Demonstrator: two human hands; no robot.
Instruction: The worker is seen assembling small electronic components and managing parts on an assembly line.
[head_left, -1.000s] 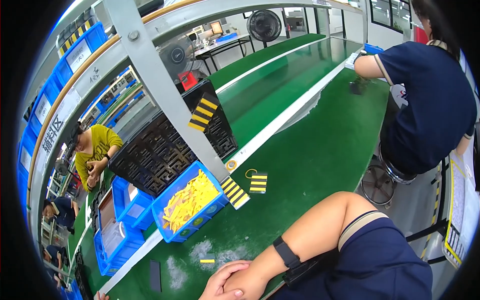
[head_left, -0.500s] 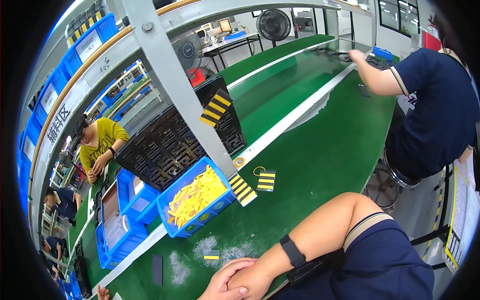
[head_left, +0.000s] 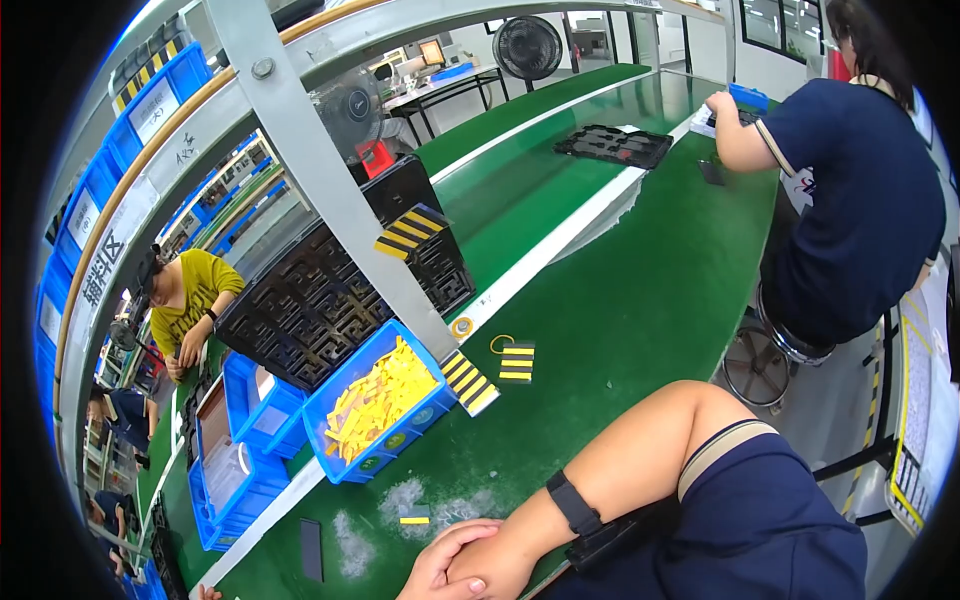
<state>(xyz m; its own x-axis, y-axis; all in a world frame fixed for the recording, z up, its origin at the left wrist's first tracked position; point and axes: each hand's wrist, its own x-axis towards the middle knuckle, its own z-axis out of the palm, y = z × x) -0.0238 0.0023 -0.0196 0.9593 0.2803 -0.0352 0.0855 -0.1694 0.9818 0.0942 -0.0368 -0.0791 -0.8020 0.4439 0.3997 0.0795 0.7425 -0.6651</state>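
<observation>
Head view: 2 hands (head_left: 445,562) pressed together, right one's fingers hidden, near green tabletop's (head_left: 610,330) edge; open room ahead-right.

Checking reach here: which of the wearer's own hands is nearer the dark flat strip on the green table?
Left. The left hand is to the right of the dark flat strip, clasped over the right hand, which lies farther right.

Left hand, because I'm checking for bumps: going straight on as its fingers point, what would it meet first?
The left hand would first meet the right hand, which it appears to clasp; exact contact is hard to judge.
</observation>
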